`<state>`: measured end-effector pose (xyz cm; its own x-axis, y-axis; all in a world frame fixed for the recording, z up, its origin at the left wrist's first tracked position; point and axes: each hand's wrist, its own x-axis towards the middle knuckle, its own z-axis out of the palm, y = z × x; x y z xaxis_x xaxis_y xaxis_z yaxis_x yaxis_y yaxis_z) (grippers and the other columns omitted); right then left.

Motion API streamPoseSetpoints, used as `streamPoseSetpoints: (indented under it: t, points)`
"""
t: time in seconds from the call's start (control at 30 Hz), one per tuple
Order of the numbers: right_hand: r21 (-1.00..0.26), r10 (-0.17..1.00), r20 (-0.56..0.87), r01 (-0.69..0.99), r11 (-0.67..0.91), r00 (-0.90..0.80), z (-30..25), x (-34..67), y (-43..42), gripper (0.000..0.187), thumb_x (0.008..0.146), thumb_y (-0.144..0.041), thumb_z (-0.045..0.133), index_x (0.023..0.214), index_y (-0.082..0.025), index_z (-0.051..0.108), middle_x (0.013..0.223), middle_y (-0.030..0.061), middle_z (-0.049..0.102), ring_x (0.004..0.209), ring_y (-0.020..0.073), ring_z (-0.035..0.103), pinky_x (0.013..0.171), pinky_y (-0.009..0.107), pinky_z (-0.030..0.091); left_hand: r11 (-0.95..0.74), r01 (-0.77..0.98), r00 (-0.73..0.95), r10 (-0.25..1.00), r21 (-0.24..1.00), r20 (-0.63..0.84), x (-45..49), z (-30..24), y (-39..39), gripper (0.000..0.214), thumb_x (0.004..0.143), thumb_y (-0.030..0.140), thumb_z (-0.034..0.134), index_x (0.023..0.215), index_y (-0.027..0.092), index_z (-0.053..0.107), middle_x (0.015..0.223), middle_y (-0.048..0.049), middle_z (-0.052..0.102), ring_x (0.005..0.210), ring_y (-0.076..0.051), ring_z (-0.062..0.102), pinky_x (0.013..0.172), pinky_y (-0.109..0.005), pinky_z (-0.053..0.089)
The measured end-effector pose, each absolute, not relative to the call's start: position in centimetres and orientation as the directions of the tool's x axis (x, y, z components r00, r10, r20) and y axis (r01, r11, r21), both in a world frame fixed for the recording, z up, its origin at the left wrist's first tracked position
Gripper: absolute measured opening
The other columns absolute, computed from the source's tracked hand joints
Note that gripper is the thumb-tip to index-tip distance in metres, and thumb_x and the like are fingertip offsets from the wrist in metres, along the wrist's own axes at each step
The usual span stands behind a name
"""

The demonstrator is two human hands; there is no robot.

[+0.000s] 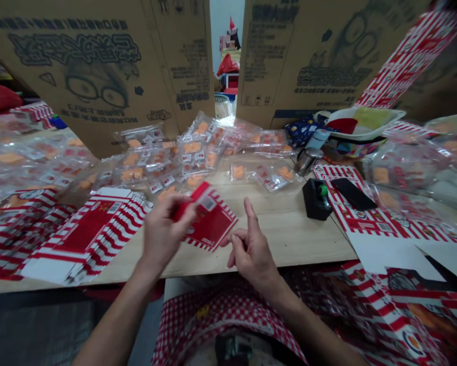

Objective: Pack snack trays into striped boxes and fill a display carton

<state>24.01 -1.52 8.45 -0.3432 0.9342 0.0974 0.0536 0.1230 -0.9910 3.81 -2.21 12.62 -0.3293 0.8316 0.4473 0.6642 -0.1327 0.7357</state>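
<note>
My left hand point(169, 229) is closed around one end of a red carton point(209, 223) with striped red-and-white edges and a barcode label. The carton is tilted above the wooden table point(274, 239). At its lower right corner is my right hand point(251, 249), index finger stretched out and the other fingers bent and apart. A fingertip of that hand is very close to the carton; whether it touches, I cannot tell. Left of my left hand lies a fanned stack of flattened striped cartons point(87, 229). Clear packets with orange pieces point(193, 147) are heaped behind the carton.
Two large cardboard boxes point(98, 66) stand at the back. To the right are a black tape dispenser point(315, 201), a metal cup point(308, 161), a dark phone-like slab point(354, 193) on striped card, and a white basin point(365, 119). Striped packaging point(384, 310) fills the lower right.
</note>
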Motion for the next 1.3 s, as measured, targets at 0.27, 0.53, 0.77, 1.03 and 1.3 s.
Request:
streamPoseSetpoints:
  t: [0.27, 0.53, 0.77, 1.03, 1.3]
  points:
    - [-0.581, 0.971, -0.044, 0.797, 0.166, -0.235, 3.1, 29.7, 7.0, 0.04, 0.092, -0.016, 0.042, 0.126, -0.017, 0.063, 0.101, 0.0092, 0.076, 0.091, 0.0217, 0.072, 0.087, 0.035, 0.056, 0.473, 0.59, -0.664, 0.745, 0.654, 0.06, -6.1, 1.7, -5.5, 0.064, 0.069, 0.063, 0.064, 0.112, 0.017, 0.056, 0.117, -0.0174, 0.066, 0.115, -0.04, 0.061, 0.096, -0.053, 0.051]
    - [-0.213, 0.992, -0.124, 0.977, 0.001, -0.028, 4.3, 29.5, 21.8, 0.082, 0.088, -0.034, 0.063, 0.158, -0.013, 0.026, 0.161, 0.0324, 0.021, 0.146, 0.0526, 0.025, 0.107, 0.072, 0.029, 0.181, 0.831, -0.279, 0.954, 0.526, 0.112, -1.9, 6.8, -3.8, 0.037, 0.091, 0.051, 0.05, 0.105, 0.022, 0.067, 0.111, -0.0079, 0.073, 0.105, -0.028, 0.067, 0.094, -0.037, 0.05]
    - [-0.056, 0.982, -0.173, 0.996, 0.069, -0.078, 3.0, 26.3, 23.9, 0.086, 0.084, -0.025, 0.07, 0.157, -0.014, 0.026, 0.139, 0.036, 0.048, 0.128, 0.0495, 0.05, 0.092, 0.065, 0.044, 0.096, 0.929, -0.061, 0.992, 0.358, -0.108, 4.2, 7.5, 1.5, 0.04, 0.096, 0.048, 0.049, 0.111, 0.017, 0.069, 0.118, -0.0147, 0.071, 0.11, -0.031, 0.065, 0.097, -0.042, 0.046]
    - [-0.046, 0.894, -0.046, 0.895, 0.443, -0.445, 5.6, 32.2, 18.1, 0.073, 0.082, -0.002, 0.051, 0.152, -0.02, 0.041, 0.139, 0.0202, 0.058, 0.127, 0.0336, 0.055, 0.101, 0.043, 0.045, 0.225, 0.935, -0.153, 0.953, 0.273, -0.262, 5.4, 4.3, 6.5, 0.023, 0.084, 0.023, 0.057, 0.098, 0.012, 0.071, 0.107, -0.0222, 0.072, 0.103, -0.035, 0.069, 0.085, -0.041, 0.05]
    - [-0.326, 0.776, -0.114, 0.761, 0.561, -0.621, 1.0, 37.9, 10.0, 0.088, 0.067, -0.002, 0.056, 0.152, -0.021, 0.044, 0.166, 0.0126, 0.027, 0.153, 0.0314, 0.023, 0.121, 0.051, 0.023, 0.479, 0.811, -0.407, 0.874, 0.335, -0.266, -0.6, 3.6, 6.3, 0.034, 0.091, 0.031, 0.04, 0.103, 0.011, 0.065, 0.105, -0.0219, 0.074, 0.096, -0.034, 0.07, 0.073, -0.036, 0.048]
